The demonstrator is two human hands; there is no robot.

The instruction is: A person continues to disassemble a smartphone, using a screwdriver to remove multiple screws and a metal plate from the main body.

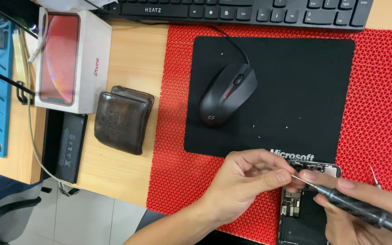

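Screw work on opened phone [302, 213]: right hand [355, 218] grips screwdriver [364, 211], left hand [246, 181] pinches its tip at 9 o'clock; next I judge needs steady seating

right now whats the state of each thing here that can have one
phone: opened up, insides showing, flat on the red mat
screwdriver: held in the right hand, tip at the phone's top end
left hand: grip pinched by the screwdriver tip
mouse: untouched on the black pad
wallet: folded shut
phone box: lid on
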